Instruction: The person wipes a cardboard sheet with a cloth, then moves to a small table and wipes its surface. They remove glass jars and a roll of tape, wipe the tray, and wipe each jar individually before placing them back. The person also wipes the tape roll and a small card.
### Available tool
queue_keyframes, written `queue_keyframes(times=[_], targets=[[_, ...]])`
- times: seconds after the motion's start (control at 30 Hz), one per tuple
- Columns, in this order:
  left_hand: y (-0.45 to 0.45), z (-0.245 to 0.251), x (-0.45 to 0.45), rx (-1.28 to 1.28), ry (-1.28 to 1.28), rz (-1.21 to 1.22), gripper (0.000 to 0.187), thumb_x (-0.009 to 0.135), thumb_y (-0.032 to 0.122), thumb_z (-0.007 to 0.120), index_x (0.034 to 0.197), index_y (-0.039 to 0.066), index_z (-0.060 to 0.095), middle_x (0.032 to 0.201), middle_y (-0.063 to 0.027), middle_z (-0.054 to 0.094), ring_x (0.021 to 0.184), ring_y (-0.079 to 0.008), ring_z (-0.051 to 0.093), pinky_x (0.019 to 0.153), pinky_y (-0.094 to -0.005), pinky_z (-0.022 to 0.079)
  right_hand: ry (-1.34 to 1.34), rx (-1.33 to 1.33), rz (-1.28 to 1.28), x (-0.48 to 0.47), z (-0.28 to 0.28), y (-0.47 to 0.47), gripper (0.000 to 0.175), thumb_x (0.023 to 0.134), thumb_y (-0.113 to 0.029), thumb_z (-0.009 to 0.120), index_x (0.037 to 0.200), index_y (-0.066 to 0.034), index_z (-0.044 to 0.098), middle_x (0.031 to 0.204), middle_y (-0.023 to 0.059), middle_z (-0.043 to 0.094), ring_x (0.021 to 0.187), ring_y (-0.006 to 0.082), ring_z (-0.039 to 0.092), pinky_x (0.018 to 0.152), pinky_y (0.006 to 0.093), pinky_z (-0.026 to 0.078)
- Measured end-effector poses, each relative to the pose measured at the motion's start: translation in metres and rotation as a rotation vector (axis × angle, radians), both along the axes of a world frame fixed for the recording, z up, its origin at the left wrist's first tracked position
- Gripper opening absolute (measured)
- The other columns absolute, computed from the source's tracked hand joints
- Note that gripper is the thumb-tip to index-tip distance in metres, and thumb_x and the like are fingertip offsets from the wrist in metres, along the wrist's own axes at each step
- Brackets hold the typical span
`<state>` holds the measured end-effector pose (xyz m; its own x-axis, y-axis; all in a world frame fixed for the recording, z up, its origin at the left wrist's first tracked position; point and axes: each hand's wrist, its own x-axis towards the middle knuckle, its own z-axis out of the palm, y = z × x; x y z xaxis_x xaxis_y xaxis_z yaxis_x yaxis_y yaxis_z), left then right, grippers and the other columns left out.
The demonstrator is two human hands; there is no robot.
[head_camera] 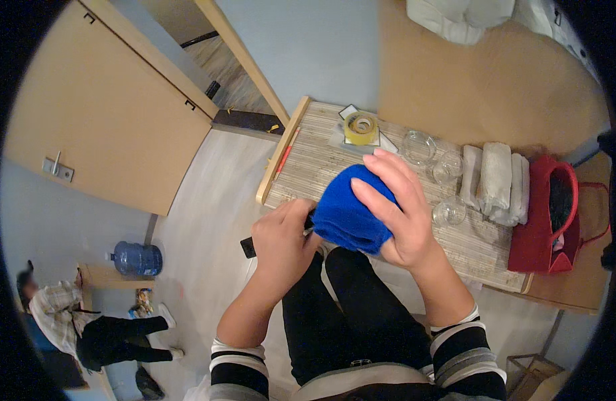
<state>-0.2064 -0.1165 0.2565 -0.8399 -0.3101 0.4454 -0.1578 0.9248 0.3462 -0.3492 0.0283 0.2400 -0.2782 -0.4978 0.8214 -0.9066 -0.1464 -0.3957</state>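
Observation:
In front of my body, a bunched blue cloth [352,208] covers something I cannot see. My right hand [403,215] presses around the cloth from the right, with fingers spread across its top. My left hand [285,235] is closed at the cloth's left edge, around a slim dark object [309,220] that is mostly hidden by the fingers and the cloth. Beyond the hands is a table with a striped top [308,175]. Several clear glass vessels stand on it, one of them a round glass [448,211] just right of my right hand.
Yellow tape rolls [360,129] lie at the table's far left. Rolled pale towels [496,175] and a red felt bag [539,220] occupy its right side. Leftward are a wooden door [112,110], a blue water jug [137,258] and another person [102,331].

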Motion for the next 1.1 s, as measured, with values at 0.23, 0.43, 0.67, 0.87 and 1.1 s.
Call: queue_keyframes(times=[0.23, 0.43, 0.67, 0.87, 1.1], targets=[[0.008, -0.006, 0.006, 0.015, 0.064, -0.048, 0.034, 0.065, 0.019, 0.085, 0.085, 0.006, 0.061, 0.073, -0.0093, 0.065, 0.063, -0.0257, 0.064, 0.056, -0.0338, 0.049, -0.115, -0.169, 0.091, 0.005, -0.030, 0.016, 0.045, 0.078, -0.011, 0.066, 0.122, -0.0044, 0.061, 0.128, 0.0217, 0.056, 0.117, 0.0404, 0.056, 0.098, 0.0507, 0.044], [-0.001, -0.015, 0.030, 0.053, 0.146, -0.044, 0.034, 0.061, 0.016, 0.087, 0.080, 0.005, 0.061, 0.071, -0.0093, 0.065, 0.062, -0.0238, 0.065, 0.056, -0.0316, 0.048, -0.536, -0.061, 0.256, 0.003, -0.048, 0.017, 0.041, 0.077, -0.008, 0.063, 0.118, -0.0007, 0.060, 0.128, 0.0173, 0.058, 0.120, 0.0347, 0.054, 0.110, 0.0523, 0.030], [-0.008, -0.020, 0.055, 0.475, 0.198, -0.200, 0.045, 0.066, 0.034, 0.086, 0.086, 0.004, 0.059, 0.089, -0.0146, 0.069, 0.076, -0.0261, 0.067, 0.067, -0.0314, 0.051, -0.274, -0.084, 0.228, 0.020, -0.060, -0.002, 0.025, 0.074, -0.013, 0.074, 0.095, -0.0037, 0.064, 0.101, 0.0103, 0.061, 0.089, 0.0302, 0.058, 0.095, 0.0506, 0.038], [0.005, 0.004, 0.065, 0.475, 0.130, -0.145, 0.057, 0.069, 0.041, 0.085, 0.096, 0.000, 0.055, 0.093, -0.0138, 0.062, 0.080, -0.0264, 0.060, 0.070, -0.0337, 0.048, -0.208, -0.025, 0.261, 0.044, -0.046, -0.027, 0.050, 0.059, -0.009, 0.071, 0.109, -0.0102, 0.066, 0.109, 0.0118, 0.057, 0.099, 0.0321, 0.055, 0.091, 0.0520, 0.039], [-0.002, -0.013, 0.077, 0.681, 0.362, -0.144, 0.030, 0.079, 0.017, 0.074, 0.089, 0.003, 0.049, 0.092, -0.0106, 0.053, 0.084, -0.0191, 0.050, 0.076, -0.0299, 0.042, -0.151, 0.138, 0.133, 0.076, -0.053, -0.024, 0.068, 0.063, -0.010, 0.069, 0.129, -0.0238, 0.061, 0.122, 0.0069, 0.056, 0.117, 0.0288, 0.052, 0.108, 0.0517, 0.032]])
